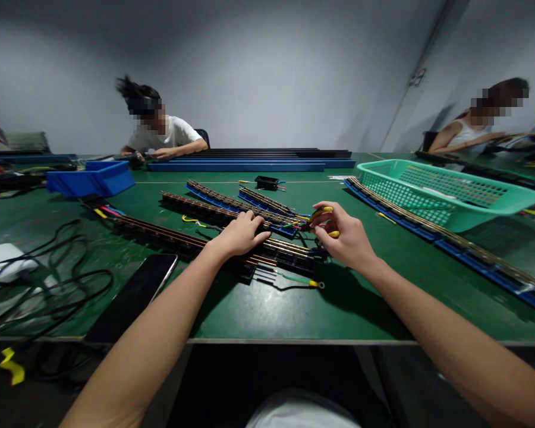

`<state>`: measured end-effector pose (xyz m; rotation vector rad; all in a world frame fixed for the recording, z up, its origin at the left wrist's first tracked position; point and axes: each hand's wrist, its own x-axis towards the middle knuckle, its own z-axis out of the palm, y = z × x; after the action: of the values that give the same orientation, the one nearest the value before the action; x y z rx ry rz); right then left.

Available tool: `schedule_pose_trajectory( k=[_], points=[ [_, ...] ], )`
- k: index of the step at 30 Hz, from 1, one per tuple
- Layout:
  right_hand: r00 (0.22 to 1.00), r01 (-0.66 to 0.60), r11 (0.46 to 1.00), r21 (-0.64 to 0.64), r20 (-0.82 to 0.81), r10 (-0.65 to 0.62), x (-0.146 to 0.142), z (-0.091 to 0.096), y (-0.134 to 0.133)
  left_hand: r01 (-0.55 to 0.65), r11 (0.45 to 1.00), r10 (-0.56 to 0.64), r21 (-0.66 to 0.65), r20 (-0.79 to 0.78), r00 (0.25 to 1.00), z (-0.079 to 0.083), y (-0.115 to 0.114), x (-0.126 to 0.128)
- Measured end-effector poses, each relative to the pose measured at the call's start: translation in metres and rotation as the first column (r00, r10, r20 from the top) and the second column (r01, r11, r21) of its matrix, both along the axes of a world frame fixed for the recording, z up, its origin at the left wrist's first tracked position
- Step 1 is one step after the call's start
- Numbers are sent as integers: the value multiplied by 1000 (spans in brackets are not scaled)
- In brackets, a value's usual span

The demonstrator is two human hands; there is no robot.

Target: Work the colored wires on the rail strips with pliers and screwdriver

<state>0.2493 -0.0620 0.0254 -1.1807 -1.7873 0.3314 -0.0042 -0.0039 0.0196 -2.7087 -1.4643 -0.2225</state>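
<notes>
My left hand [243, 233] lies on a black rail strip with copper bars [191, 208], fingers bent over it and thumb stretched to the right. In my right hand [345, 232] are small yellow-handled pliers [323, 213]. Their dark jaws point left at the coloured wires [296, 224] on the end of a blue-backed rail strip [279, 227]; I cannot tell whether they grip a wire. Nearer to me, a green wire with a ring terminal [314, 284] sticks out from a longer black strip [160, 233].
A phone [131, 294] and tangled black cable [71, 279] lie left. A blue bin [91, 179] stands behind them. To the right are a green basket [450, 196] and a long blue-backed rail [463, 246]. Two people sit beyond; a small black box [266, 182] lies ahead.
</notes>
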Motion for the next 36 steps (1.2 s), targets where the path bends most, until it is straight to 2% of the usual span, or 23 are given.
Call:
schedule_pose_trajectory(
  k=[4,10,14,19,24,26,32,36],
  points=[
    [1000,2,1000,-18,-29,-3,0,0,0,1,1000,-1,1,-2,1000,-1,1,0],
    [1000,-19,1000,1,23,19,1,0,1,-1,1000,1,3,1,1000,0,0,0],
    [989,-74,997,32,134,69,2,0,-2,-2,1000,2,5,-3,1000,1,0,1],
    [934,-212,976,60,305,184,0,-7,-7,-4,1000,4,13,10,1000,0,-1,1],
    [975,-130,990,54,186,118,5,-7,-3,-4,1000,3,9,15,1000,0,-1,1],
    [974,-146,989,36,180,137,8,-5,-1,-8,1000,8,4,14,1000,1,-1,1],
    [928,-257,963,81,299,223,12,-3,-1,-4,1000,4,6,21,1000,2,-2,1],
    [915,-285,957,53,313,255,12,-3,-3,1,1000,-1,15,22,1000,1,-1,1]
  ],
)
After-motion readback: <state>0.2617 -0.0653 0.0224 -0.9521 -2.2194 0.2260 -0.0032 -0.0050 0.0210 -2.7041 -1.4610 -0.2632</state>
